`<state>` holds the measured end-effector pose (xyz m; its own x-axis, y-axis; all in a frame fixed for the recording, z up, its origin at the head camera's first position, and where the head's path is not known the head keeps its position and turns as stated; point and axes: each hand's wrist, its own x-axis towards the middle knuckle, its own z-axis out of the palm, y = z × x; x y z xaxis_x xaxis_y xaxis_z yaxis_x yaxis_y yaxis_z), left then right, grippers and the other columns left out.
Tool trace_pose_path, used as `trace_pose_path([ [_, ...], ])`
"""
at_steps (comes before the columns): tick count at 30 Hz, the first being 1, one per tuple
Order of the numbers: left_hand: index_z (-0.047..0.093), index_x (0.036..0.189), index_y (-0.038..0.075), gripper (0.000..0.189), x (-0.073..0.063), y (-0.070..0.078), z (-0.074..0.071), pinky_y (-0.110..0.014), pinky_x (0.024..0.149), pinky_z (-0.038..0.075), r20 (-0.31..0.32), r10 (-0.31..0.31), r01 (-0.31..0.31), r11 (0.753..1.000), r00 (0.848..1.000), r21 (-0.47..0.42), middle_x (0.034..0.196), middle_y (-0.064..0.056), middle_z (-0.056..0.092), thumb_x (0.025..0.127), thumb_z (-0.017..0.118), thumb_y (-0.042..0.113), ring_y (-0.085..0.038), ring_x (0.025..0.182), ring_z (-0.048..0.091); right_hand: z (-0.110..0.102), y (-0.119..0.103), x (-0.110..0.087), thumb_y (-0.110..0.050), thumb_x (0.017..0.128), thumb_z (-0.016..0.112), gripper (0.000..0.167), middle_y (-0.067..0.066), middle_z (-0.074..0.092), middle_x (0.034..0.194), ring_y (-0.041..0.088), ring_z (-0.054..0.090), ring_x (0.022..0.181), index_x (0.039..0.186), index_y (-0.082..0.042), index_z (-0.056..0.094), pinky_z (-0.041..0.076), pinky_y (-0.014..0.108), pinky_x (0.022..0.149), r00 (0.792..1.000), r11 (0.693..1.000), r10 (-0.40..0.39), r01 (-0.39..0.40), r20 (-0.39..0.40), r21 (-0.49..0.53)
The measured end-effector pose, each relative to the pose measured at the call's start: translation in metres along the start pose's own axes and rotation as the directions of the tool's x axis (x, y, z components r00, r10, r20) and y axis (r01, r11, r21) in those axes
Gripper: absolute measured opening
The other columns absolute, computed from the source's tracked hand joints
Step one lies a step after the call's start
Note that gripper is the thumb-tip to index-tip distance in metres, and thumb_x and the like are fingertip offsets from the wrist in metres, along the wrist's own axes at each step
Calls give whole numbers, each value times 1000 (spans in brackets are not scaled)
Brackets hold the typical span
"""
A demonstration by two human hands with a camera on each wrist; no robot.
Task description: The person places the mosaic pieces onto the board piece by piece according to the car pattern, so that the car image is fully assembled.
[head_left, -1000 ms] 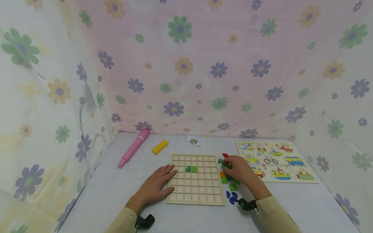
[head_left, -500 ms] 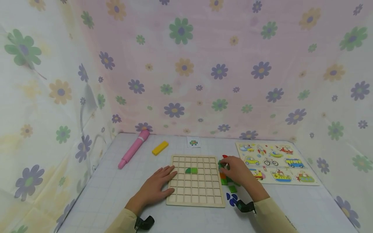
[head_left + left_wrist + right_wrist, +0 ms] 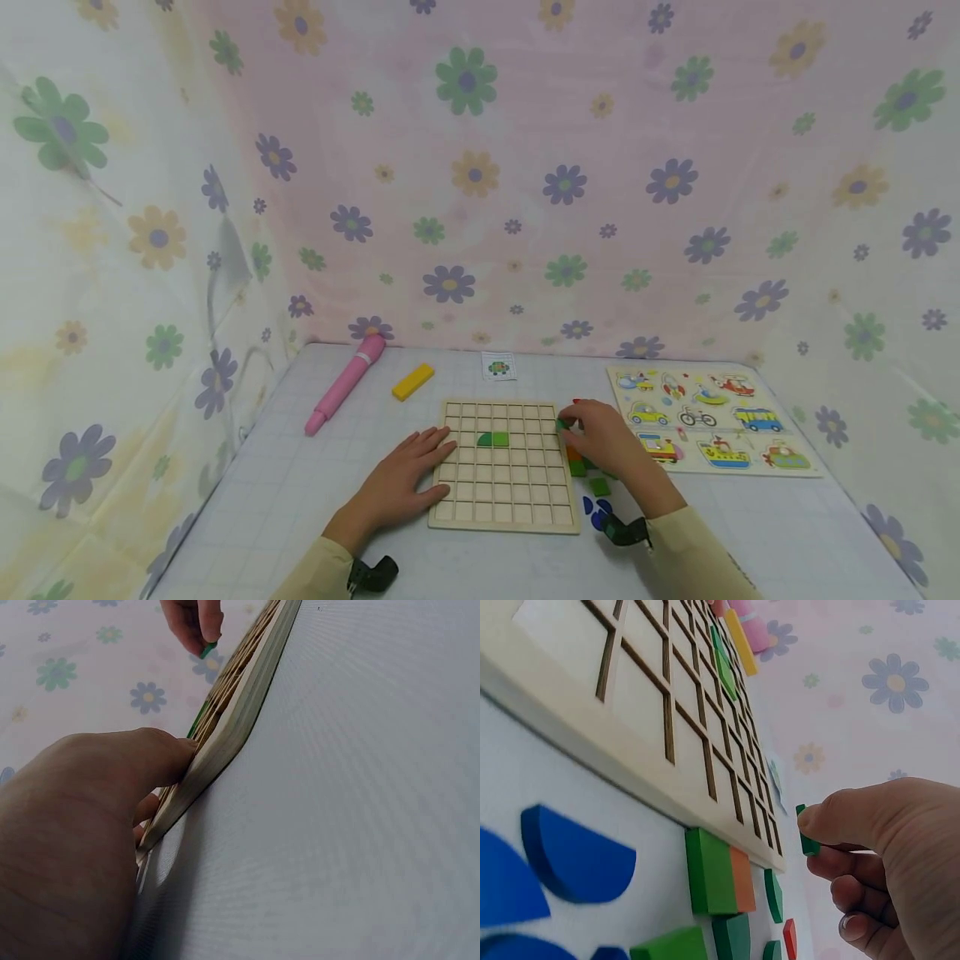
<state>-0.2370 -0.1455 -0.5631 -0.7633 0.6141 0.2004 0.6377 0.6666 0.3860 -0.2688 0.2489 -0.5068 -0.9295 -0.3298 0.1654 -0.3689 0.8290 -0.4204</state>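
A wooden grid board [image 3: 498,496] lies on the table with a dark green quarter-round piece [image 3: 485,439] and a light green square piece [image 3: 500,439] side by side in its cells. My left hand [image 3: 397,483] rests on the board's left edge, fingers spread and nearly straight, thumb on the rim in the left wrist view. Between thumb and fingers my right hand [image 3: 611,437] pinches a small green block [image 3: 807,831], raised off the table near the board's right edge. The block's full shape is hidden by the fingers.
Beside the board's right edge lie blue rounded pieces [image 3: 577,855], a green square block [image 3: 711,870], an orange block [image 3: 742,879] and a red piece [image 3: 790,937]. A picture puzzle board [image 3: 712,425], pink stick [image 3: 345,383], yellow block [image 3: 412,382] and small pattern card [image 3: 498,367] lie around.
My right hand has taken the green block out of the loose pieces and shifted slightly left toward the board's edge. The left hand stays in place.
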Motion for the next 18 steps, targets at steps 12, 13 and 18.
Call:
trace_pose_path([
  [12,50,165,18,70,-1,2,-1,-45,131,22,2,-13,13,1000,1000,4,174,0,37,104,66,49,-23,162,28,7,-14,6,-14,95,85,19,-5,71,97,13,63,86,112,-9,82,59,40,79,1000,1000,-16,16,-14,0],
  [13,50,165,18,70,-1,2,-1,-45,131,22,3,-14,14,1000,1000,4,174,0,37,104,66,49,-23,162,28,7,-15,6,-14,95,85,18,-5,70,96,13,62,86,112,-9,82,58,40,79,1000,1000,-17,17,-14,-1],
  [18,50,165,18,70,0,2,-1,-45,131,21,5,-16,16,1000,1000,8,174,0,36,105,66,49,-23,162,28,8,-21,8,-13,95,85,18,-5,70,95,12,61,84,112,-8,82,57,38,76,1000,1000,-17,17,-15,9],
])
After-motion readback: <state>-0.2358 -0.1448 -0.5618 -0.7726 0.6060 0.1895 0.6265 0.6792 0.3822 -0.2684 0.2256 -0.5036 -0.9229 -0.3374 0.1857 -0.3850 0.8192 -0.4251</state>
